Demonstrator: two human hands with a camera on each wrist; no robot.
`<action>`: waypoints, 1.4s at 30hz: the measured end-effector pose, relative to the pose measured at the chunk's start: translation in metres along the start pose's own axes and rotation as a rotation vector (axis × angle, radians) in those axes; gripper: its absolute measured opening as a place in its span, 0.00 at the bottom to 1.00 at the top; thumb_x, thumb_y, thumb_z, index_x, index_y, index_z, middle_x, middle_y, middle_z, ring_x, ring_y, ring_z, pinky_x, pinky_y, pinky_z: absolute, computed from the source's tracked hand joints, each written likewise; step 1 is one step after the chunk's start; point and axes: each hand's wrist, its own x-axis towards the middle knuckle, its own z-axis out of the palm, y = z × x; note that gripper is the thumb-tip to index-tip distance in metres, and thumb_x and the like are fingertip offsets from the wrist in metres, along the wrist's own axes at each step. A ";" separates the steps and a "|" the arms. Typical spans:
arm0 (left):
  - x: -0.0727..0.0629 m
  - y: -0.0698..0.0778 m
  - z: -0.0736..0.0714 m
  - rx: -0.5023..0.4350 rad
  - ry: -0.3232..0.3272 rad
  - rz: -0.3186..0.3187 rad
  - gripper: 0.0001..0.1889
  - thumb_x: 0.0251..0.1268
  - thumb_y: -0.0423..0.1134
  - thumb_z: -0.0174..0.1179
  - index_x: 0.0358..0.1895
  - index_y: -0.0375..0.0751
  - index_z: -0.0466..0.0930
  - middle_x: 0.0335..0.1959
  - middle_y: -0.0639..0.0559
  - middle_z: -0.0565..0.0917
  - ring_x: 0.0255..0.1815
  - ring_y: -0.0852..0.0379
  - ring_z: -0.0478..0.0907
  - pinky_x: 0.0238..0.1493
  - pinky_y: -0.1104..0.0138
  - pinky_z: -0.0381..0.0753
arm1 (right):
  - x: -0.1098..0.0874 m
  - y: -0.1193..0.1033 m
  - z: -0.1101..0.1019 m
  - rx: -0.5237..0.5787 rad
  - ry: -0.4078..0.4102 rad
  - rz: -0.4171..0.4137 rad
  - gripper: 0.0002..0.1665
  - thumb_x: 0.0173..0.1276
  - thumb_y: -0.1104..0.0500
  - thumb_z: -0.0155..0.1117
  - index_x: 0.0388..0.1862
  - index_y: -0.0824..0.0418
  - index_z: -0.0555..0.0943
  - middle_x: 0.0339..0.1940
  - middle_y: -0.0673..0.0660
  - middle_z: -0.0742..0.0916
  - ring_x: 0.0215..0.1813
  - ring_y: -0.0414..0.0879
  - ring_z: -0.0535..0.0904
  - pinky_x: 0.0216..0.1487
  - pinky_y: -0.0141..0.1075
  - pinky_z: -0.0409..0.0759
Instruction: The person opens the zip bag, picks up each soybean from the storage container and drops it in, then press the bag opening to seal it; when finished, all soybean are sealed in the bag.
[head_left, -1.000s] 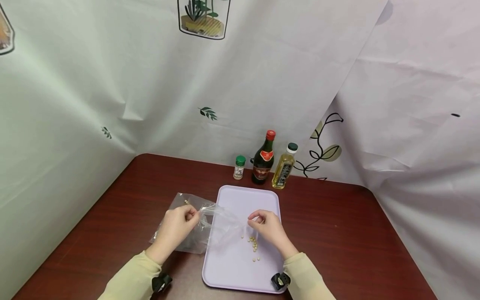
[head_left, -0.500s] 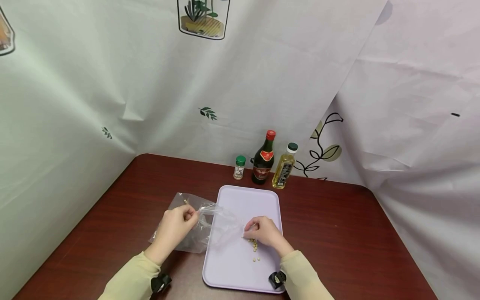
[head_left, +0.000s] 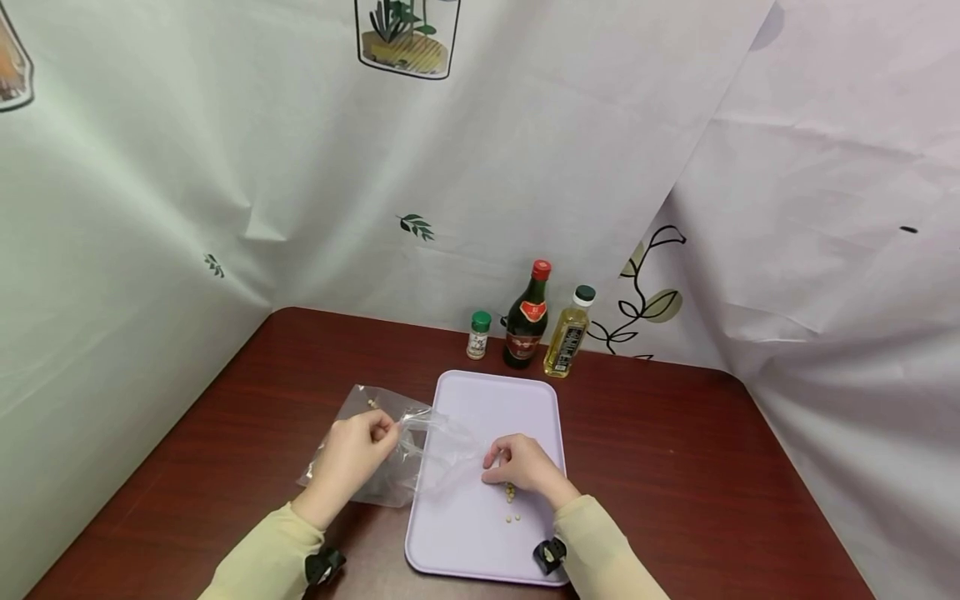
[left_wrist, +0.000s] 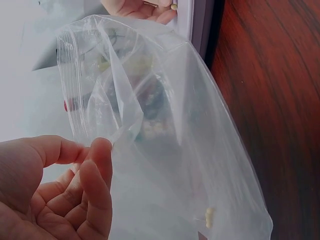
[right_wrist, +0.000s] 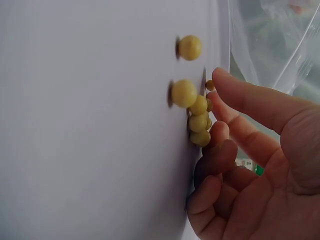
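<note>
My left hand [head_left: 352,450] pinches the edge of a clear zip-lock bag [left_wrist: 165,115] between thumb and fingertip. The bag's mouth stands partly spread over the tray's left side. A few pale soybeans [left_wrist: 209,217] show within the bag. My right hand [head_left: 525,465] is low over the lilac tray [head_left: 480,542], thumb and index finger apart, with a single soybean [right_wrist: 210,85] by their tips. Its other fingers bend down near the tray. Several yellow soybeans [right_wrist: 198,121] lie bunched beside the fingers, and two more sit separately nearer the wrist.
Behind the tray stand a small green-capped shaker [head_left: 477,336], a dark red-capped bottle [head_left: 527,321] and a yellow oil bottle [head_left: 568,333]. They are near the back edge of the dark red table [head_left: 675,467], against a hanging white cloth [head_left: 315,167].
My right hand has come down and left onto the tray, then its thumb and index finger have spread around a soybean. My left hand and the bag have stayed nearly still.
</note>
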 end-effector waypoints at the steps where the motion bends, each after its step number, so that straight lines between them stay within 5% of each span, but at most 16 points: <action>1: 0.000 0.000 0.000 -0.001 0.001 0.002 0.10 0.54 0.36 0.64 0.18 0.48 0.76 0.12 0.61 0.69 0.15 0.65 0.62 0.19 0.70 0.62 | 0.000 0.000 0.000 -0.005 -0.004 -0.001 0.07 0.50 0.62 0.74 0.25 0.59 0.82 0.12 0.46 0.71 0.17 0.37 0.66 0.22 0.30 0.65; 12: -0.002 0.001 -0.002 -0.012 -0.002 0.000 0.11 0.54 0.36 0.64 0.17 0.49 0.75 0.11 0.62 0.68 0.14 0.67 0.61 0.18 0.71 0.62 | -0.001 -0.004 0.001 -0.029 -0.001 -0.009 0.07 0.51 0.62 0.72 0.22 0.57 0.80 0.13 0.44 0.71 0.18 0.36 0.67 0.22 0.29 0.66; 26: -0.004 0.000 0.000 -0.022 0.003 -0.003 0.11 0.54 0.36 0.64 0.17 0.50 0.75 0.12 0.62 0.69 0.14 0.67 0.62 0.19 0.71 0.63 | -0.011 0.000 -0.012 0.054 0.166 0.015 0.04 0.55 0.60 0.69 0.26 0.58 0.81 0.14 0.45 0.73 0.17 0.36 0.67 0.20 0.29 0.66; 42: -0.004 0.002 -0.001 -0.022 -0.006 -0.002 0.12 0.55 0.37 0.64 0.17 0.50 0.74 0.12 0.62 0.69 0.15 0.67 0.62 0.19 0.71 0.63 | -0.008 -0.011 -0.013 0.125 0.225 -0.084 0.03 0.56 0.61 0.70 0.28 0.58 0.83 0.18 0.47 0.76 0.19 0.33 0.66 0.23 0.28 0.66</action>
